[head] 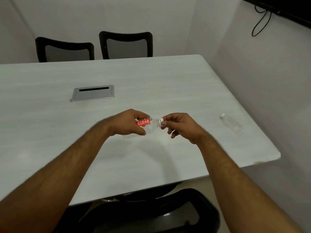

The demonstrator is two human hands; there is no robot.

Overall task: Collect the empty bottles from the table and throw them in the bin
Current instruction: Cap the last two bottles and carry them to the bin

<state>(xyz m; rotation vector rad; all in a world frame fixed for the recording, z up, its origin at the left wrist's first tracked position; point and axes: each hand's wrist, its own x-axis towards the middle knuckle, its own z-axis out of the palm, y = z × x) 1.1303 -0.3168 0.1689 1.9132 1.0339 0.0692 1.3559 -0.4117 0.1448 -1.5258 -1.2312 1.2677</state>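
Note:
A small clear plastic bottle (pixel 151 126) with a red "CLEAR" label is held sideways above the white table (pixel 151 78). My left hand (pixel 127 122) is wrapped around its body. My right hand (pixel 180 125) pinches the bottle's white cap (pixel 161 119) between thumb and fingers. A second clear bottle (pixel 231 122) without a label lies on its side near the table's right edge, apart from both hands. No bin is in view.
A metal cable hatch (pixel 93 93) is set into the table behind my hands. Two black mesh chairs (pixel 125 45) stand at the far side. Another black chair (pixel 151 211) sits below the near edge. Walls close in on the right.

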